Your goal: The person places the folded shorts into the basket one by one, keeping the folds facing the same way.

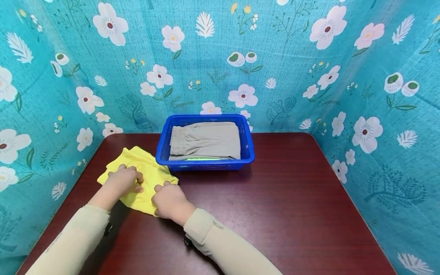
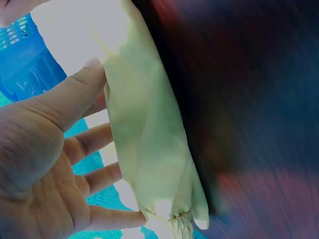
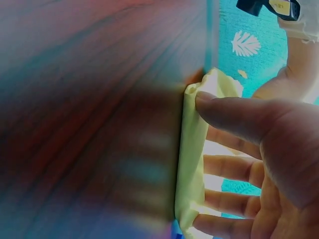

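Observation:
A yellow garment [image 1: 148, 179] with a gathered elastic edge lies loosely folded on the left of the table. My left hand [image 1: 124, 180] is over its left part, thumb and fingertips at the cloth; the left wrist view shows the gathered band [image 2: 174, 219] beyond the little finger. On the garment's right end, my right hand [image 1: 170, 201] holds the near edge. Its thumb [image 3: 219, 109] lies against the fold in the right wrist view, the other fingers reaching over the top. Fingertips are partly hidden by cloth.
Behind the garment stands a blue plastic basket [image 1: 250, 151], close to its back right corner. Inside are folded grey trousers [image 1: 209, 139] with an elastic waist, above a bright green item [image 1: 203, 159]. A floral turquoise curtain [image 1: 213, 57] borders the dark red table [image 1: 292, 214] at the back and sides.

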